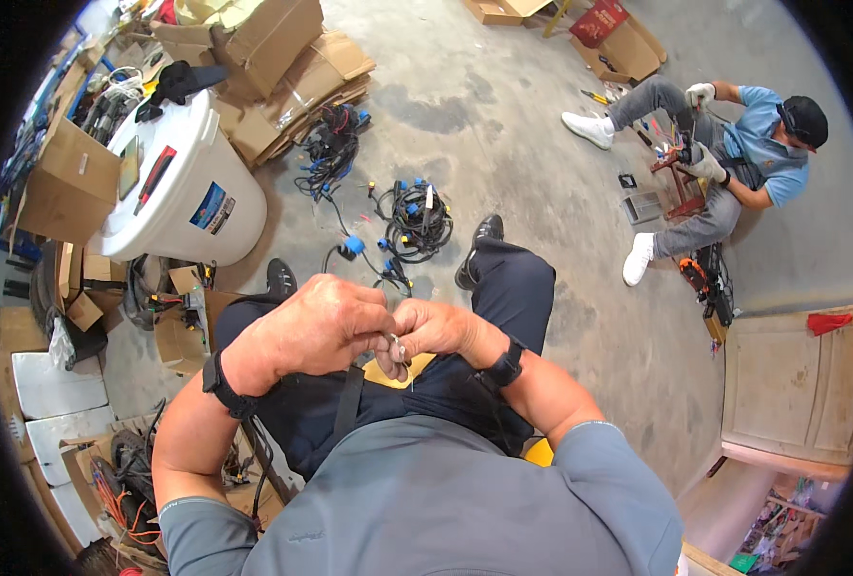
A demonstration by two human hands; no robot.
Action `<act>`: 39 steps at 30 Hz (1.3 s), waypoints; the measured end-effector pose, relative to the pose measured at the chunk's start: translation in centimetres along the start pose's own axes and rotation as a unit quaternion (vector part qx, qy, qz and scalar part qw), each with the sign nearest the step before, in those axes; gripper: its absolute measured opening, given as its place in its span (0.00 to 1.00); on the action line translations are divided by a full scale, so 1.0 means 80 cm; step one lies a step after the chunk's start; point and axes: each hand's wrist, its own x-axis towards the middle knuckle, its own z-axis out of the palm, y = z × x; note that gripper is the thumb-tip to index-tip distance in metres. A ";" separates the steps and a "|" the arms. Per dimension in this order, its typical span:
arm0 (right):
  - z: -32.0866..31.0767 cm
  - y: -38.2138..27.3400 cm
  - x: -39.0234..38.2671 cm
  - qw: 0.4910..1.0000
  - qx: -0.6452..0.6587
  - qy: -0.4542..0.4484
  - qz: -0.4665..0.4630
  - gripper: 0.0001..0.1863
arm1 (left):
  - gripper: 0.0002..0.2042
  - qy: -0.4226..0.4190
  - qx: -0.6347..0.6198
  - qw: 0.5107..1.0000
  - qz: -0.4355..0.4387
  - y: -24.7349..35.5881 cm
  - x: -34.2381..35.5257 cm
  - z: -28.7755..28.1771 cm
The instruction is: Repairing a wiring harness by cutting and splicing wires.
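Above my lap, my left hand [323, 324] and my right hand [428, 331] meet with their fingers closed together. Pinched between the fingertips is a small silvery piece [399, 349], too small to name, largely covered by my fingers. Just below the hands a yellow surface [409, 371] shows between my thighs. On the floor beyond my hands lies a coiled black cable bundle [419, 223] with blue connectors. One blue connector [352, 246] rests apart from the coil, nearer to me.
A white tub [220, 226] on the left carries a red-and-black tool [156, 180] and an open carton [70, 182]. Behind it are stacked cardboard [297, 91] and another cable heap [331, 144]. At right, a gloved co-worker [767, 144] sits by a small reddish-brown stand [684, 192].
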 end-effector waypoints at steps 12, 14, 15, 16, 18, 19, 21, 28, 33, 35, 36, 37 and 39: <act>0.029 -0.031 0.009 0.886 -0.403 0.208 -0.098 0.09 | 0.07 0.130 -0.050 0.983 -0.118 -0.026 -0.028 0.010; 0.031 -0.050 0.011 0.824 -0.505 0.219 -0.134 0.08 | 0.08 0.165 -0.064 0.974 -0.139 -0.038 -0.024 0.018; 0.035 -0.063 0.012 0.796 -0.548 0.222 -0.127 0.07 | 0.08 0.179 -0.091 0.966 -0.165 -0.040 -0.022 0.020; 0.036 -0.071 0.013 0.773 -0.576 0.229 -0.136 0.06 | 0.07 0.199 -0.123 0.952 -0.197 -0.039 -0.018 0.022; 0.038 -0.084 0.021 0.730 -0.621 0.246 -0.145 0.04 | 0.08 0.238 -0.167 0.930 -0.225 -0.058 -0.014 0.032; 0.037 -0.088 0.024 0.712 -0.638 0.256 -0.144 0.04 | 0.08 0.248 -0.230 0.905 -0.258 -0.059 -0.011 0.030; 0.024 -0.092 0.030 0.657 -0.691 0.251 -0.167 0.04 | 0.08 0.281 -0.248 0.884 -0.279 -0.070 -0.002 0.037; 0.005 -0.123 0.049 0.441 -0.862 0.174 -0.177 0.07 | 0.07 0.385 -0.410 0.742 -0.364 -0.077 0.021 0.043; -0.023 -0.127 0.053 0.342 -0.928 0.088 -0.118 0.06 | 0.07 0.419 -0.507 0.665 -0.354 -0.118 0.032 0.071; -0.027 -0.119 0.051 0.357 -0.920 0.104 -0.120 0.05 | 0.07 0.418 -0.491 0.676 -0.356 -0.118 0.029 0.077; -0.028 -0.115 0.049 0.376 -0.911 0.118 -0.120 0.05 | 0.06 0.416 -0.476 0.685 -0.363 -0.116 0.028 0.079; -0.029 -0.113 0.049 0.375 -0.911 0.118 -0.122 0.05 | 0.06 0.417 -0.475 0.685 -0.362 -0.116 0.028 0.078; -0.027 -0.108 0.047 0.424 -0.882 0.161 -0.131 0.06 | 0.06 0.424 -0.405 0.726 -0.359 -0.113 0.027 0.079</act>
